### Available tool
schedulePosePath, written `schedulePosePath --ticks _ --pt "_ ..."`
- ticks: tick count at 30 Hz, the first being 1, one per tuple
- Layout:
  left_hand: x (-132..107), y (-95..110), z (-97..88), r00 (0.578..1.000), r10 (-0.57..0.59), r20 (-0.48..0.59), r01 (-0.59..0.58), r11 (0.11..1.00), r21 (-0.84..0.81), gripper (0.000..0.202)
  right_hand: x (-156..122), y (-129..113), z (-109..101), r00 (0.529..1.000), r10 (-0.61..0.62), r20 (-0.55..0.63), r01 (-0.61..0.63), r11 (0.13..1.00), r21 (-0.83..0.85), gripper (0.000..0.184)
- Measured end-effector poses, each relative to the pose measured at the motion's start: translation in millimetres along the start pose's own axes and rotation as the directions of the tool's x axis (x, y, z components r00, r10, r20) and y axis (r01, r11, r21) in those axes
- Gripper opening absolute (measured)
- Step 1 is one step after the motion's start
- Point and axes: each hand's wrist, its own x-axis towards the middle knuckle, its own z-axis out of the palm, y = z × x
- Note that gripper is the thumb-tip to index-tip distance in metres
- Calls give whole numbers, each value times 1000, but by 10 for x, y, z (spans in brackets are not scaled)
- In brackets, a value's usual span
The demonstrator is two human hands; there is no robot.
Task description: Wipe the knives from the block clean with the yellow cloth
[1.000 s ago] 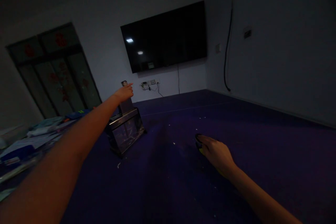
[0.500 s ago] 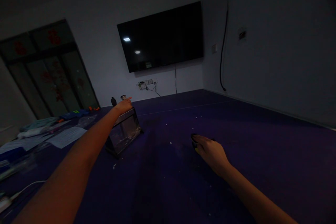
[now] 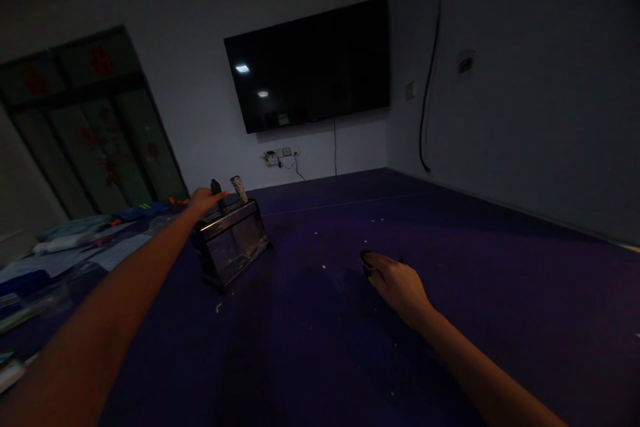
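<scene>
At the left, a box-shaped holder (image 3: 235, 250) with a black frame and see-through panels stands on the purple surface. A black handle (image 3: 216, 185) and a pale, speckled handle (image 3: 239, 188) stick up from its top. My left hand (image 3: 204, 200) is at the black handle, its fingers closed about it; the handle's tip shows above them. My right hand (image 3: 400, 283) rests low over the purple surface, fingers curled on a dark object (image 3: 367, 259) with a yellow edge. The hand covers most of that object, so its kind is unclear.
Small white scraps (image 3: 324, 267) dot the purple surface (image 3: 310, 347). Papers (image 3: 117, 253), folded cloths (image 3: 70, 233) and a blue item (image 3: 23, 283) lie at the left. A television (image 3: 310, 67) hangs on the wall above sockets (image 3: 280, 155); a dark cable (image 3: 430, 93) runs down the right wall.
My left hand has moved left from the speckled handle to the black one, leaving the speckled handle in fuller view. My right hand has stayed nearly in place on the dark object.
</scene>
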Motion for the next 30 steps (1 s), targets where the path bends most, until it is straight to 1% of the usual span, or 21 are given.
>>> schedulePosePath --ticks 1,3,4,6,8,9,11,13,14,16,17,18,19,20,21,22,23,24,26,28,30 --pt "19 -10 -8 999 -35 13 36 999 -29 71 0 2 -3 1000 -4 1 4 1000 5 40" --pt "93 24 -90 987 -146 -63 140 986 -90 70 1 9 -7 1000 -15 -7 15 1000 14 41" --pt "146 61 -171 980 -173 -95 161 979 -127 69 1 12 -8 1000 -19 -13 20 1000 18 41" --pt "281 157 -404 954 -239 -178 194 951 -239 67 -1 17 -6 1000 -20 -22 21 1000 19 41" --pt "439 271 -703 937 -254 -239 172 933 -316 60 -4 18 -3 1000 -15 -25 15 1000 17 41" --pt "517 336 -857 938 -228 -263 119 920 -375 54 -6 18 -2 1000 -9 -25 10 1000 18 41" --pt "635 491 -1131 932 -167 -323 6 895 -447 52 -8 17 0 1000 5 -29 -4 1000 27 42" --pt "647 693 -1306 929 -99 -358 -85 881 -465 52 -5 19 2 999 24 -37 -22 998 65 42" --pt "592 811 -1342 926 -58 -372 -130 878 -461 51 -1 22 3 998 40 -44 -35 994 100 42" --pt "338 1069 -1298 924 52 -378 -225 874 -430 44 13 31 10 994 92 -55 -78 973 216 42" --pt "141 1197 -1222 900 183 -396 -338 866 -368 43 22 38 19 992 120 -46 -101 948 303 41" --pt "-96 1319 -1115 848 337 -410 -473 829 -299 40 32 45 31 989 145 -28 -122 908 401 39" --pt "-360 1430 -983 767 507 -394 -615 755 -227 37 41 54 48 987 162 0 -140 854 501 37" --pt "-642 1527 -832 646 662 -380 -753 633 -177 31 49 63 68 985 171 31 -156 792 591 35" --pt "-927 1610 -671 508 789 -346 -859 495 -133 24 55 72 90 983 176 60 -171 730 662 34" --pt "-1205 1682 -504 380 860 -341 -924 373 -91 21 58 81 113 979 186 82 -188 676 712 33" --pt "-1466 1744 -338 276 895 -351 -959 280 -41 17 57 88 131 974 203 95 -205 635 745 32" --pt "-1703 1800 -177 225 897 -380 -970 242 -5 12 53 91 142 970 215 113 -223 600 768 33" --pt "-2090 1904 122 181 881 -438 -975 219 37 6 37 80 133 959 203 198 -277 527 804 38" --pt "-2353 2005 375 137 858 -495 -980 190 58 5 15 38 80 923 135 361 -383 412 826 49" --pt "-2505 2094 570 140 850 -508 -979 195 57 7 -5 -33 13 846 66 530 -527 264 808 57"
